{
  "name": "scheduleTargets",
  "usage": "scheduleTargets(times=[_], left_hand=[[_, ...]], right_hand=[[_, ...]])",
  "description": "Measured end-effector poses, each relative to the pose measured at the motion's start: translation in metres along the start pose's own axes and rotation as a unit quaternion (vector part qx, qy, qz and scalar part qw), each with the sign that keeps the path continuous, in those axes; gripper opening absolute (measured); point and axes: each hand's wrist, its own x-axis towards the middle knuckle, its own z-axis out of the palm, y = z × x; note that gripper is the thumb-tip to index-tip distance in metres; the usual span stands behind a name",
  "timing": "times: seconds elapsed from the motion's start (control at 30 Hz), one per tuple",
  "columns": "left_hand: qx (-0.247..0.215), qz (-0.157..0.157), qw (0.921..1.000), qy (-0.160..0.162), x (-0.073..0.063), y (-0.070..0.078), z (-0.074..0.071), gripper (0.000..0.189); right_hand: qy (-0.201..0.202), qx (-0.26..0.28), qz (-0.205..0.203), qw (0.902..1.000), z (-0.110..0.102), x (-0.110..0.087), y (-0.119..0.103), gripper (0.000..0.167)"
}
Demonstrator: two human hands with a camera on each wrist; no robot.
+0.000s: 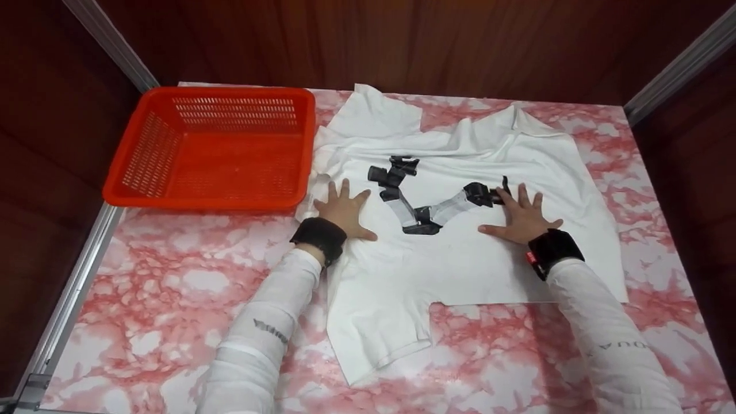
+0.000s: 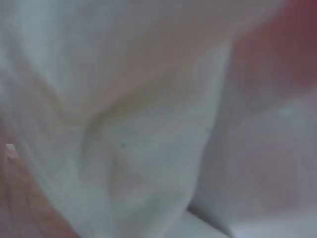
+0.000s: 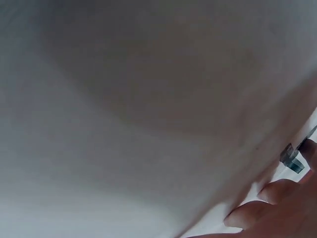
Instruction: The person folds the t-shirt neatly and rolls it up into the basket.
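A white T-shirt (image 1: 466,264) with a printed picture of a black-and-grey robot arm (image 1: 422,215) lies spread sideways on the table. Flat on its left part rests my left hand (image 1: 342,213), fingers spread. My right hand (image 1: 520,218), fingers also splayed, presses the cloth at the right end of the print. One sleeve (image 1: 382,339) points toward me, and the other (image 1: 379,112) points to the far edge. Wrinkles run across the far half of the shirt. White fabric (image 2: 148,139) fills much of the left wrist view, blurred. Fingertips (image 3: 247,213) touch the cloth in the right wrist view.
A red plastic basket (image 1: 210,204) with slotted walls stands at the back left, close beside the shirt. The table (image 1: 172,287) has a red-and-white marbled top. Dark wood panels (image 1: 402,46) with metal edge strips enclose it at the back and sides.
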Motion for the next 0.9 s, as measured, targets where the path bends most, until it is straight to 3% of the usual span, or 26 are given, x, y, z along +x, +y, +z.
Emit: scheduleTargets(times=[0.27,0.53,0.9], left_hand=[[0.001,0.002,1.0,-0.001,0.021,-0.004,-0.015,0.103],[0.004,-0.006,0.9999,-0.008,0.045,-0.012,-0.017,0.105],[0.005,-0.017,0.9997,-0.015,0.057,-0.008,-0.032,0.103]], right_hand=[[0.008,0.003,0.013,0.9999,-0.004,0.02,-0.001,0.109],[0.016,0.006,0.023,0.9996,-0.008,0.035,-0.008,0.11],[0.036,-0.001,0.015,0.9992,-0.01,0.065,0.001,0.113]])
